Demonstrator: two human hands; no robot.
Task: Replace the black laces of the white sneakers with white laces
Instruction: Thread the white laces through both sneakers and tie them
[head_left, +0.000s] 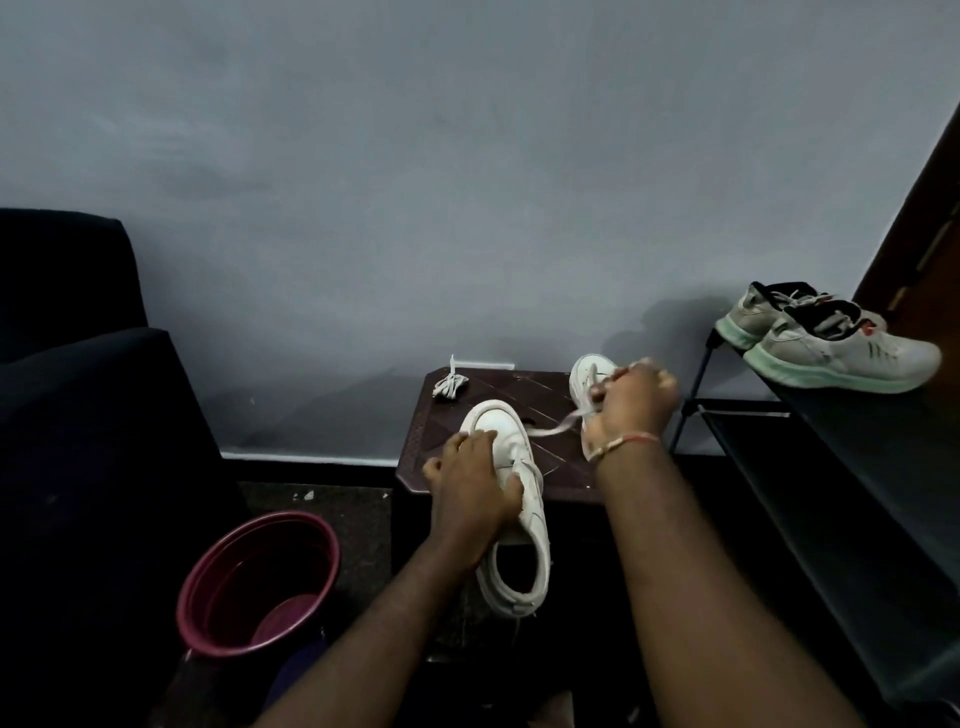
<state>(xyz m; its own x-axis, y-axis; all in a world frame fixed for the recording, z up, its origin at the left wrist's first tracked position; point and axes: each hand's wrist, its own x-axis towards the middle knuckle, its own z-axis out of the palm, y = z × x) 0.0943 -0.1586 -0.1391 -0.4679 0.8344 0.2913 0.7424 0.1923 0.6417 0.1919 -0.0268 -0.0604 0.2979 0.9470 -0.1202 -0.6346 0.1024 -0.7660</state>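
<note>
Head view, looking forward and down. My left hand (475, 486) grips the near white leather sneaker (519, 525) across its midfoot, with the fingers curled over the upper behind the toe cap and the thumb wrapped against the side. The shoe lies toe-away on the dark brown plastic stool (498, 387), and its heel and open collar overhang the stool's near edge toward me.

My right hand (628, 405) is raised to the right of this shoe with its fingers curled, pinching the flat white lace (553, 426). The lace runs from the sneaker's eyelet area up to that hand. The hand is blurred, so I cannot tell which fingers hold the lace. A red-and-gold thread bracelet (623, 442) circles the right wrist.

The second white sneaker (584, 374) stands at the stool's far right corner, partly hidden behind my right hand. A bundled white lace (449, 387) lies on the far left corner, well apart from both shoes.

Surroundings: a maroon round plastic tub (311, 522) sits on the floor to the left of the stool, near a dark upholstered armchair (78, 364). To the right, a black metal shoe rack (831, 467) carries a pair of pale grey running shoes with mint-green soles (841, 353) on its top shelf. A plain grey wall (467, 182) stands behind.
</note>
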